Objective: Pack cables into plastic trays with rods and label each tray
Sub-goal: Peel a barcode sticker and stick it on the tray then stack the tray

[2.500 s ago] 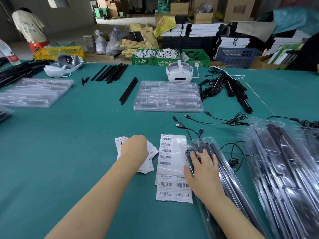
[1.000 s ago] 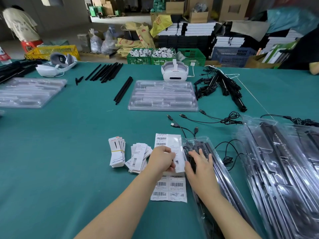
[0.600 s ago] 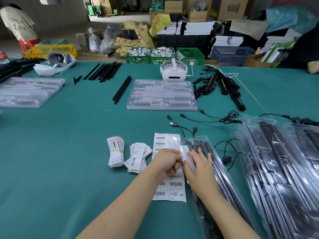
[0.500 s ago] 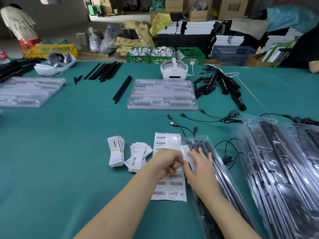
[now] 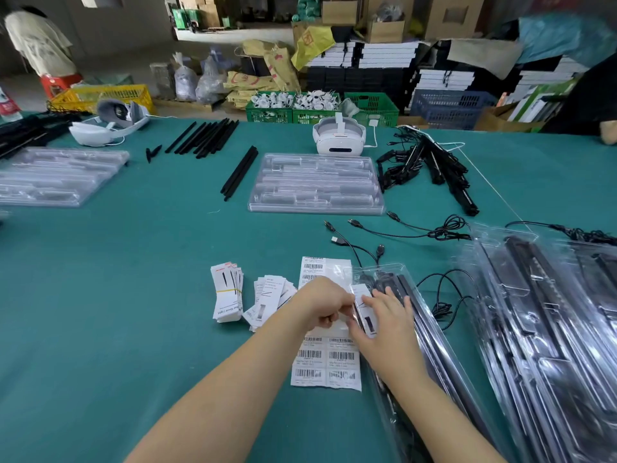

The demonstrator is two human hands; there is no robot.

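Note:
A clear plastic tray [image 5: 430,332] packed with black rods and a cable lies in front of me on the green table. My right hand [image 5: 384,320] rests on its near-left end with fingers spread, thumb against a small white paper label [image 5: 365,310]. My left hand [image 5: 322,304], fingers curled, pinches the left edge of that label. Under both hands lies a white barcode sticker sheet [image 5: 329,362]. Two piles of small printed labels [image 5: 228,297] sit to the left.
Filled clear trays [image 5: 547,329] are stacked at right. An empty tray stack [image 5: 317,185] and loose black cables [image 5: 430,230] lie ahead, with black rods [image 5: 240,172], a white headset [image 5: 339,138] and more trays [image 5: 56,175] farther off. A person stands at far left.
My left hand left the label piles, moved right to the tray and now pinches one label at the tray's end. My right hand stayed on the tray, shifting slightly onto the label.

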